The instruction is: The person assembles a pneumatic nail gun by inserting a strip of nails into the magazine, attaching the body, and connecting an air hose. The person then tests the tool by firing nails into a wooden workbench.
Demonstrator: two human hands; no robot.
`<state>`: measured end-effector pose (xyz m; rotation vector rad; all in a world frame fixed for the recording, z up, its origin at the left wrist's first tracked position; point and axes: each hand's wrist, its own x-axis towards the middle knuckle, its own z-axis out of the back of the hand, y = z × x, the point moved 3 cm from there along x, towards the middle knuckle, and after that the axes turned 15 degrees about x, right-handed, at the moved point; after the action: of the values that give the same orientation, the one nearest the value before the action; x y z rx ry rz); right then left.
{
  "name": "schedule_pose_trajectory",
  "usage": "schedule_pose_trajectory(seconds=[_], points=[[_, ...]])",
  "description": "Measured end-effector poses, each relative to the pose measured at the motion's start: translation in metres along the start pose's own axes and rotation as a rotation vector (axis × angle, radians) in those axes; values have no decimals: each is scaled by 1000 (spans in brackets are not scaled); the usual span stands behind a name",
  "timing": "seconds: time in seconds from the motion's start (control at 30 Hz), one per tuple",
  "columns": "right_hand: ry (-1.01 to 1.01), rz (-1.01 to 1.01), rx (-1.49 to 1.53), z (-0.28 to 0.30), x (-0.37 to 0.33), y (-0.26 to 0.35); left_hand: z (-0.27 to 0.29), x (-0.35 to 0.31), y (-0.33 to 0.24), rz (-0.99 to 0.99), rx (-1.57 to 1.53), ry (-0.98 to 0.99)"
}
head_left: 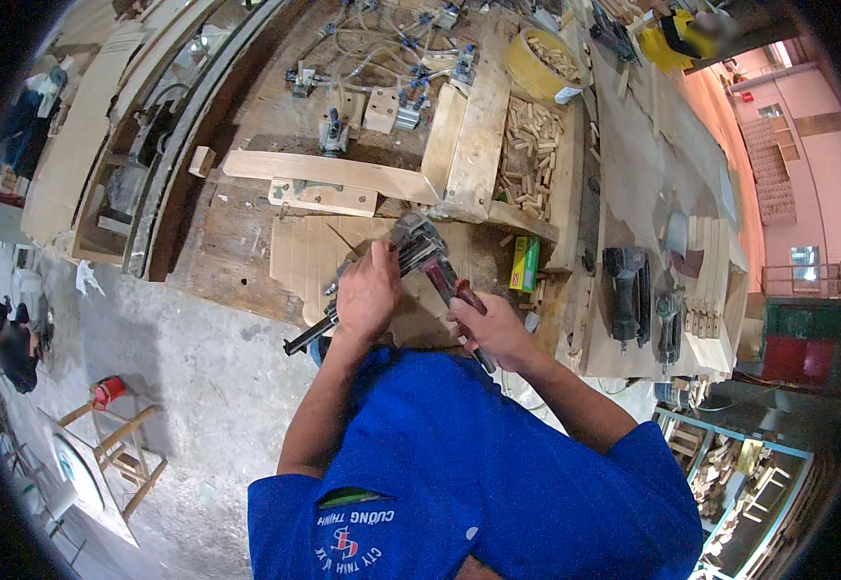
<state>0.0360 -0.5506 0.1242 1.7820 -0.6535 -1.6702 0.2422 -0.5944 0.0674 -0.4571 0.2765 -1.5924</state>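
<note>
"Head view: how many?"
"One dark tool [422, 249] in hand, two black tools [626, 295] off right, one yellow tub [525, 74]."
"Room?"
"It's over cardboard [295, 253] by the bench's [213, 285] near edge; bare cardboard leftward."
"Looks?"
"Greyish head, reddish handle."
"Fingers?"
"Right hand's [490, 329] clamp that handle; left hand's [370, 290] bend over it, their grip I can't tell."

Tool [423, 246] above cardboard [299, 253], left hand [370, 293] at its left, right hand [491, 331] at its right. Behind cardboard: board [328, 172]. Right of cardboard: box [525, 263], dowel bin [564, 198] behind it, bucket [527, 77] at bin's far end.
</note>
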Motion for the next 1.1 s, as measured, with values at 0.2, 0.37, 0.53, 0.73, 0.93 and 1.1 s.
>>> schedule_pose_trajectory(seconds=[0.2, 0.37, 0.53, 0.73, 0.93, 1.1], points=[[32, 180, -283, 24, 21, -16, 8, 12, 4, 105, -5, 93], [31, 260, -198, 19, 25, -16, 19, 32, 18, 206, 15, 94], [22, 292, -209, 20, 29, -20, 26, 48, 34, 151, 6, 80], [-36, 314, -200, 24, 41, -27, 18, 50, 48, -43, 3, 69], [-188, 338, -299, 54, 76, -45, 5, 80, 71, -4, -36, 53], [-395, 365, -603, 73, 80, -49, 17, 84, 107, 170, -171, 66]])
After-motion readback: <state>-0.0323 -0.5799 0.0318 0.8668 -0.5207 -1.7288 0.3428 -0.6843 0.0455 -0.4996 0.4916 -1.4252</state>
